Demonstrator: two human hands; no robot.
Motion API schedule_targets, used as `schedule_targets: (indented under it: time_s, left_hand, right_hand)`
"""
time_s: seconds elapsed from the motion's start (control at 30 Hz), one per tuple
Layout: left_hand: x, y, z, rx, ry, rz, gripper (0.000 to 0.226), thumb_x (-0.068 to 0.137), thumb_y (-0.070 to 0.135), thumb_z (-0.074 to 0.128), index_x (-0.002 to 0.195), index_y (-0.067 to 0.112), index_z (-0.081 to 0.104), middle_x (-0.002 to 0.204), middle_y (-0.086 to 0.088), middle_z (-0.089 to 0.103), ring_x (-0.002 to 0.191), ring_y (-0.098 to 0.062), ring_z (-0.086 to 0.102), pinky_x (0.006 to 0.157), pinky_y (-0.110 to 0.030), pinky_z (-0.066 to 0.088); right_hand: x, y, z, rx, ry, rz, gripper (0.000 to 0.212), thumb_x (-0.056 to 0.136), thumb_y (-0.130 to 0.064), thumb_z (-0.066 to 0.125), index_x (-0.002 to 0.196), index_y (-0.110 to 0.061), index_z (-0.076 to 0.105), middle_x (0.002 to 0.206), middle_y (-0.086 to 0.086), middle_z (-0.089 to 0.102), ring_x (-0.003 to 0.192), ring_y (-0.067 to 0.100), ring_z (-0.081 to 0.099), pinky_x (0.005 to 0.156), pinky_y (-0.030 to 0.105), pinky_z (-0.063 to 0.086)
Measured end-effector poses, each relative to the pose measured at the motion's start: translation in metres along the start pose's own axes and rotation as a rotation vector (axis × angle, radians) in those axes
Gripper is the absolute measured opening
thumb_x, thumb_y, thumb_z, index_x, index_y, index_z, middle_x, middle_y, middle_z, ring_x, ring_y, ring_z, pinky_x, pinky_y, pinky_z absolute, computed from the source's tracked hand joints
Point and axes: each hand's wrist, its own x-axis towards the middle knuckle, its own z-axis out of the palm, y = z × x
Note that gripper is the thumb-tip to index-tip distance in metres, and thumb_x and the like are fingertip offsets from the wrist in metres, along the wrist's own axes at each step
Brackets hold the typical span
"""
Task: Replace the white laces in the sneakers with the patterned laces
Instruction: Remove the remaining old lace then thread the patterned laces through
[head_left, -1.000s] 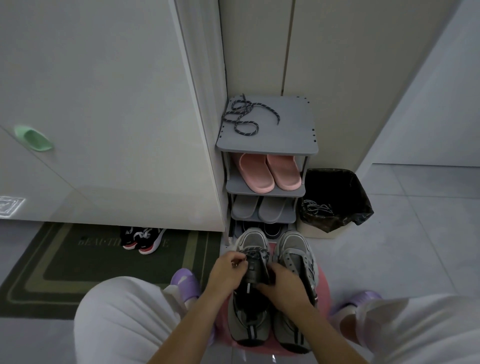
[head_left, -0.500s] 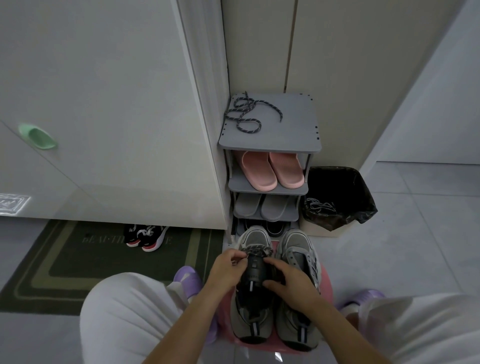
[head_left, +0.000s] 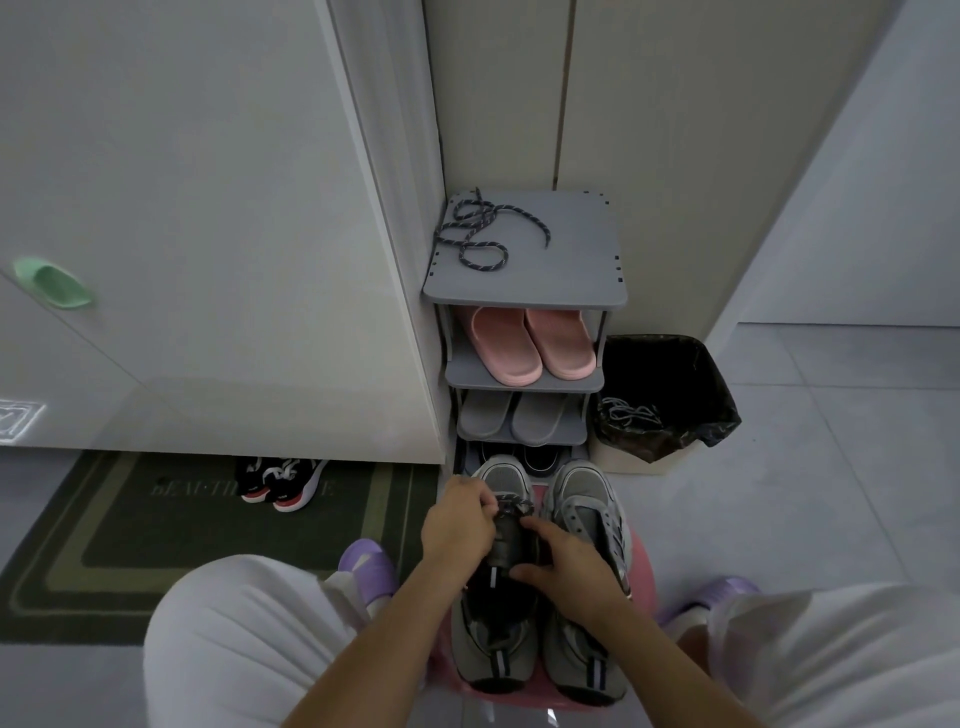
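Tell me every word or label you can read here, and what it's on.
"BEAUTI" ... "E": faint, on the dark doormat; the middle hides behind the black sneakers.
White mark low on the door: unreadable.
Grey sneakers: nothing legible.

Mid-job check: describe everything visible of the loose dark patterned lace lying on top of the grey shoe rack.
The loose dark patterned lace is a round, rope-like cord, navy-black with pale flecks, seemingly woven. It lies slack and tangled in several loops on the left half of the grey shoe rack's flat top shelf, one free end trailing right toward the middle. It is unthreaded, and only the shelf touches it.
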Motion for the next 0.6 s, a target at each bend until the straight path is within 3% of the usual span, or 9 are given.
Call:
schedule_targets:
  time_s: [0.17, 0.3, 0.43, 0.53, 0.6]
  left_hand:
    - [-0.004, -0.025, -0.019, -0.073, 0.061, -0.034, 0.02, 0.088, 0.016, 0.057, 0.072, 0.028, 0.051, 0.088, 0.006, 0.058, 0.084, -0.016, 0.058, 0.071, -0.025, 0.041]
    - [-0.014, -0.049, -0.019, -0.086, 0.013, -0.109, 0.016, 0.089, 0.018, 0.058, 0.075, 0.025, 0.054, 0.08, 0.009, 0.059, 0.08, -0.012, 0.058, 0.073, -0.026, 0.047]
    - [-0.017, -0.049, -0.012, -0.12, -0.148, -0.104, 0.016, 0.091, 0.017, 0.057, 0.075, 0.02, 0.055, 0.079, 0.003, 0.059, 0.074, -0.013, 0.056, 0.07, -0.025, 0.046]
    - [-0.009, -0.037, -0.016, -0.05, -0.21, -0.092, 0.031, 0.094, 0.033, 0.051, 0.07, 0.014, 0.053, 0.068, -0.003, 0.054, 0.067, -0.019, 0.052, 0.064, -0.026, 0.039]
    - [-0.001, -0.03, -0.017, 0.016, -0.186, -0.083, 0.03, 0.096, 0.034, 0.047, 0.083, 0.01, 0.059, 0.081, -0.01, 0.062, 0.079, -0.026, 0.06, 0.069, -0.029, 0.042]
  right_hand:
    - [0.001, -0.001, -0.001, -0.008, -0.007, 0.003, 0.065, 0.082, -0.04, 0.065, 0.14, -0.033, 0.036, 0.136, -0.005, 0.052, 0.122, 0.015, 0.051, 0.1, 0.033, 0.044]
    - [0.001, 0.0, -0.001, 0.004, -0.009, -0.002, 0.065, 0.081, -0.042, 0.066, 0.139, -0.034, 0.038, 0.137, -0.006, 0.051, 0.122, 0.013, 0.05, 0.102, 0.032, 0.043]
    - [0.0, 0.001, -0.001, -0.005, 0.001, -0.012, 0.065, 0.081, -0.042, 0.066, 0.139, -0.033, 0.038, 0.137, -0.007, 0.051, 0.122, 0.013, 0.051, 0.102, 0.032, 0.043]
    - [-0.002, 0.0, -0.001, -0.021, -0.005, -0.015, 0.064, 0.083, -0.041, 0.064, 0.14, -0.034, 0.037, 0.137, -0.005, 0.051, 0.116, 0.013, 0.055, 0.099, 0.032, 0.045]
    - [-0.002, -0.001, 0.0, -0.014, -0.014, -0.008, 0.064, 0.084, -0.041, 0.064, 0.141, -0.035, 0.035, 0.137, -0.005, 0.05, 0.115, 0.013, 0.056, 0.099, 0.034, 0.046]
